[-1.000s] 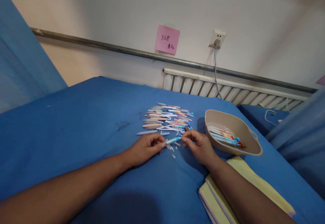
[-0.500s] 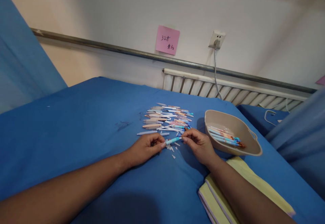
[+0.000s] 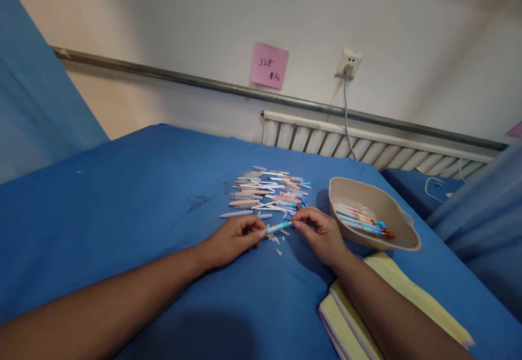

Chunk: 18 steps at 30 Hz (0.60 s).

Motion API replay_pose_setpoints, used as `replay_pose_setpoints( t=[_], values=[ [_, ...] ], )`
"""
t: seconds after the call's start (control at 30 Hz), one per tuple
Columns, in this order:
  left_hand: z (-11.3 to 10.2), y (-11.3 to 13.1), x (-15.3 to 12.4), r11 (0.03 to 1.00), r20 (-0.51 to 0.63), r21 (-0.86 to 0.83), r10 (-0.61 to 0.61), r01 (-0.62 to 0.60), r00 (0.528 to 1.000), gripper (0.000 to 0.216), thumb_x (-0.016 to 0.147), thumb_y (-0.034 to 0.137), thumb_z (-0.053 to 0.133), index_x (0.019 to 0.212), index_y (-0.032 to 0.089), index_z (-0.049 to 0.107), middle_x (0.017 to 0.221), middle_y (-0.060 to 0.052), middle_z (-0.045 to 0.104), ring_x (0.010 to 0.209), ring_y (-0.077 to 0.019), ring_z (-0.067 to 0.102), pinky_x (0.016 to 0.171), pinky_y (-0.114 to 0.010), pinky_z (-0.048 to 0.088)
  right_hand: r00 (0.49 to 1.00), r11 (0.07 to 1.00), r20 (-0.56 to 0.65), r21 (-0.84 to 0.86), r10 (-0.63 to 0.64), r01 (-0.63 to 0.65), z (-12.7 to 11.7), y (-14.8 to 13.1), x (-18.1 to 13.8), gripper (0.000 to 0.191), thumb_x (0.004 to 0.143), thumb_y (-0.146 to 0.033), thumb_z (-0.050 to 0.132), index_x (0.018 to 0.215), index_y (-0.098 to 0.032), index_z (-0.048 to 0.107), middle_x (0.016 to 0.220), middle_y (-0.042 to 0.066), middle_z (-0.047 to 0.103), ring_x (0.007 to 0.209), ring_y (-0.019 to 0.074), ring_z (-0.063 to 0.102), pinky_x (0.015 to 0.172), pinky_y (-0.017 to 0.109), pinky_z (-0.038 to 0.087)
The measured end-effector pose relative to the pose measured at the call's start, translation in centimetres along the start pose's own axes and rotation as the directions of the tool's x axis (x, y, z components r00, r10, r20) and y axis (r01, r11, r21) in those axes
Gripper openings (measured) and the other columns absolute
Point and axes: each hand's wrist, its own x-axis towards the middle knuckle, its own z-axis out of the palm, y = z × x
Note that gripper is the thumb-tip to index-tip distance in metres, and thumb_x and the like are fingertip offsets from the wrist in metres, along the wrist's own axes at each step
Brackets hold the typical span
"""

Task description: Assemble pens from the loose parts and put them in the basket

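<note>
Between my two hands is a light-blue pen barrel point(image 3: 278, 227) with a brighter blue section toward its right end. My left hand point(image 3: 240, 234) pinches its left end between thumb and fingers. The fingertips of my right hand point(image 3: 320, 232) are closed at its right tip, where a small pale piece shows; that piece is too small to make out. Small white cone-shaped tips point(image 3: 276, 240) lie on the cloth just below the barrel. Behind my hands spreads a pile of pen parts point(image 3: 253, 193), with pale barrels, white refill tubes point(image 3: 274, 206) and blue and orange pieces.
A beige basket point(image 3: 367, 186) holding several assembled-looking pens point(image 3: 359, 220) stands at the right. A folded yellow towel point(image 3: 350, 319) lies under my right forearm. Blue cloth point(image 3: 134, 197) covers the table. Behind it are a radiator point(image 3: 310, 136) and a wall socket point(image 3: 348, 64) with a cord.
The barrel appears slightly turned in my fingers. Both hands keep nearly the same place and grip.
</note>
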Motion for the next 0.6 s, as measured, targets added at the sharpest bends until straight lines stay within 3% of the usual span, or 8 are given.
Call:
replay_pose_setpoints(
  t=[0.33, 0.5, 0.6],
  values=[
    [0.0, 0.0, -0.1, 0.999, 0.002, 0.017, 0.030, -0.030, 1.000, 0.023, 0.081, 0.039, 0.056, 0.085, 0.017, 0.060, 0.060, 0.006, 0.051, 0.056, -0.0086, 0.044, 0.054, -0.020, 0.035, 0.998, 0.998, 0.032, -0.017, -0.057, 0.057, 0.1, -1.4, -0.1, 0.011, 0.082, -0.023, 0.057, 0.081, -0.021, 0.067, 0.078, 0.004, 0.065, 0.075, 0.0159, 0.060, 0.071, 0.028, 0.047],
    [-0.1, 0.1, 0.1, 1.000, -0.009, -0.005, -0.007, 0.007, 1.000, 0.025, 0.080, 0.041, 0.055, 0.084, 0.016, 0.058, 0.063, 0.004, 0.054, 0.056, -0.0092, 0.047, 0.054, -0.020, 0.038, 0.990, 0.973, 0.017, 0.180, 0.140, -0.141, 0.5, -1.3, -0.3, 0.014, 0.081, -0.032, 0.058, 0.087, -0.020, 0.063, 0.066, 0.000, 0.064, 0.060, 0.0133, 0.060, 0.060, 0.025, 0.048],
    [-0.1, 0.0, 0.1, 1.000, 0.000, -0.017, -0.005, 0.005, 1.000, 0.025, 0.080, 0.040, 0.056, 0.084, 0.016, 0.058, 0.062, 0.004, 0.053, 0.056, -0.0089, 0.047, 0.053, -0.020, 0.038, 0.974, 0.932, 0.035, 0.287, 0.222, -0.222, 0.6, -1.2, -0.3, 0.018, 0.079, -0.037, 0.060, 0.080, -0.019, 0.060, 0.064, 0.000, 0.064, 0.057, 0.0127, 0.060, 0.058, 0.025, 0.049]
  ],
)
